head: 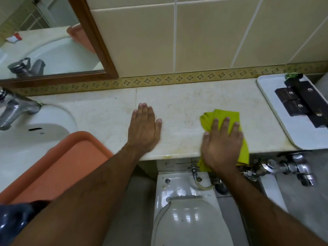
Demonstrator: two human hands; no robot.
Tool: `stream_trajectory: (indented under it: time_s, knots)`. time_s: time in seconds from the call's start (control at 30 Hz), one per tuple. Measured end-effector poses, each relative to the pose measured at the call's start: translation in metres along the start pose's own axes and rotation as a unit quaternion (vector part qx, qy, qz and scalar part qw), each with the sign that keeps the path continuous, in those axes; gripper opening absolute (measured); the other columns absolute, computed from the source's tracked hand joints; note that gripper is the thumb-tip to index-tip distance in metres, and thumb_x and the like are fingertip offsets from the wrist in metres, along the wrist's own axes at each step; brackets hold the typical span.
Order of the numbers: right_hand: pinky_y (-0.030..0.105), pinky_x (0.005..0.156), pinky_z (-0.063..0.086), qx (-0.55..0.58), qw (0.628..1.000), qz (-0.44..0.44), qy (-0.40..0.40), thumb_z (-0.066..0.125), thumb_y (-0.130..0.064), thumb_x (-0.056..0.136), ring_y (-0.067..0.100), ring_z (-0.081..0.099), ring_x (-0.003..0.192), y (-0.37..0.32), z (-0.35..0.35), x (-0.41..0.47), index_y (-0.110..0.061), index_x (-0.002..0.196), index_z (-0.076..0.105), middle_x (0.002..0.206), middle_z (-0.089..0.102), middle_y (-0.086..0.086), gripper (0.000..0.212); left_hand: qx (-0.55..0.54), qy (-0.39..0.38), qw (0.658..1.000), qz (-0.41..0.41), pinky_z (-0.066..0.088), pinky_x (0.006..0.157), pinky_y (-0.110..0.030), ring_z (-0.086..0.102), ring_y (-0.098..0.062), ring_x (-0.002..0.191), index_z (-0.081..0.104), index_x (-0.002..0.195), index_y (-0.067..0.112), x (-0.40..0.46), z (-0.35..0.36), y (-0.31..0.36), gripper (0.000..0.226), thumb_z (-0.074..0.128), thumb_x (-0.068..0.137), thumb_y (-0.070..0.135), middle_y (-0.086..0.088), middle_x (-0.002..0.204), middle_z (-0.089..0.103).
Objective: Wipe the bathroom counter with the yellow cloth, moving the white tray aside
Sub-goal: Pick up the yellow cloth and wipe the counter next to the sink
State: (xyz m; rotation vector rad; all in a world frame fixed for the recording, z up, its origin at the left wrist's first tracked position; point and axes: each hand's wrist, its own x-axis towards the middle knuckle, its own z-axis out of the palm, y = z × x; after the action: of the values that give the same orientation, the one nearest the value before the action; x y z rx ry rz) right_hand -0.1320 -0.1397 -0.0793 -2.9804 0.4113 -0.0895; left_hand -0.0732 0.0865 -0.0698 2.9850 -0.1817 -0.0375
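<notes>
Yellow cloth lies under flat right hand; left hand spread, empty.

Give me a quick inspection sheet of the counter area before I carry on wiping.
Surface: pale counter, faint yellowish staining near its front edge.
Job's things: yellow cloth flat on the counter, partly hanging over the front edge; white tray at the far right end, carrying dark boxes.
Clutter: orange tray resting over the sink.
Grippers: right hand pressing the cloth, fingers spread; left hand flat on bare counter.
Cables: a hose below the counter.
Surroundings: faucet, mirror, tiled wall, toilet below.
</notes>
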Motion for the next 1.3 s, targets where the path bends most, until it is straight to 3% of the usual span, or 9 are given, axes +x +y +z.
stream_trajectory:
  time_s: [0.23,0.3,0.4,0.47,0.57,0.7,0.87,1.1,1.3]
  knots:
    - [0.061,0.121,0.016,0.081,0.984,-0.144,-0.065,0.038,-0.038,0.098,0.051,0.018,0.149,-0.138,0.020,-0.052,-0.012,0.153,0.037,0.163,0.027,0.021,0.061,0.021,0.038,0.993,-0.113,0.015,0.121,-0.051,0.021,-0.039,0.146,0.028,0.144,-0.008,-0.036,-0.037,-0.061,0.064,0.021,0.100,0.039,-0.030,0.154,0.027]
    - [0.061,0.119,0.020,0.069,0.965,-0.243,-0.066,0.039,-0.038,0.098,0.051,0.023,0.147,-0.136,0.022,-0.056,-0.013,0.150,0.041,0.161,0.034,0.020,0.058,0.032,0.051,0.989,-0.136,0.022,0.117,-0.055,0.029,-0.044,0.140,0.036,0.137,-0.013,-0.042,-0.039,-0.064,0.061,0.024,0.099,0.033,-0.035,0.147,0.036]
    - [0.059,0.117,0.025,0.004,0.894,-0.442,-0.074,0.040,-0.041,0.099,0.049,0.029,0.145,-0.090,0.019,-0.042,-0.019,0.149,0.043,0.160,0.038,0.015,0.054,-0.010,0.068,0.983,-0.172,0.017,0.119,-0.053,0.026,-0.043,0.143,0.033,0.139,-0.013,-0.045,-0.034,-0.061,0.064,0.020,0.097,0.033,-0.034,0.149,0.033]
    - [0.058,0.118,0.023,-0.031,0.863,-0.498,-0.080,0.038,-0.043,0.101,0.046,0.027,0.148,-0.049,0.015,-0.023,-0.025,0.152,0.039,0.163,0.034,0.011,0.054,-0.027,0.071,0.983,-0.165,0.014,0.121,-0.050,0.021,-0.039,0.146,0.028,0.144,-0.009,-0.043,-0.030,-0.060,0.065,0.017,0.098,0.036,-0.030,0.154,0.028]
    - [0.056,0.120,0.018,-0.034,0.894,-0.435,-0.103,0.030,-0.049,0.101,0.038,0.019,0.152,0.008,0.004,0.010,-0.033,0.155,0.032,0.166,0.025,0.004,0.057,-0.041,0.072,0.983,-0.161,0.010,0.122,-0.047,0.016,-0.033,0.149,0.024,0.148,-0.003,-0.043,-0.027,-0.061,0.064,0.016,0.101,0.039,-0.024,0.158,0.023]
    - [0.056,0.117,0.026,-0.029,0.952,-0.288,-0.102,0.014,-0.055,0.095,0.037,0.022,0.152,0.078,-0.017,0.057,-0.030,0.155,0.031,0.166,0.027,0.007,0.067,-0.070,0.093,0.982,-0.151,0.009,0.123,-0.046,0.015,-0.031,0.149,0.025,0.148,-0.003,-0.047,-0.028,-0.060,0.064,0.016,0.099,0.038,-0.023,0.158,0.024]
    - [0.057,0.116,0.027,0.008,0.992,-0.116,-0.053,0.022,-0.049,0.095,0.040,0.026,0.149,0.130,-0.027,0.079,-0.022,0.154,0.037,0.163,0.032,0.013,0.066,-0.114,0.107,0.976,-0.153,0.005,0.123,-0.041,0.012,-0.025,0.150,0.021,0.150,0.001,-0.047,-0.025,-0.063,0.064,0.016,0.099,0.038,-0.018,0.160,0.021]
    - [0.059,0.114,0.028,0.023,0.999,0.032,-0.026,0.023,-0.046,0.093,0.046,0.023,0.148,0.083,-0.018,0.038,-0.018,0.153,0.036,0.163,0.030,0.016,0.068,-0.221,0.149,0.951,-0.157,0.003,0.123,-0.033,0.010,-0.011,0.149,0.020,0.153,0.012,-0.048,-0.022,-0.059,0.060,0.018,0.100,0.040,-0.006,0.163,0.018]
    - [0.062,0.117,0.022,0.000,0.998,-0.050,-0.048,0.032,-0.045,0.098,0.048,0.019,0.149,-0.033,0.005,0.018,-0.016,0.155,0.032,0.165,0.024,0.016,0.064,-0.200,0.140,0.960,-0.136,0.001,0.121,-0.030,0.007,-0.012,0.150,0.015,0.154,0.013,-0.037,-0.020,-0.052,0.059,0.017,0.101,0.040,-0.004,0.164,0.014]
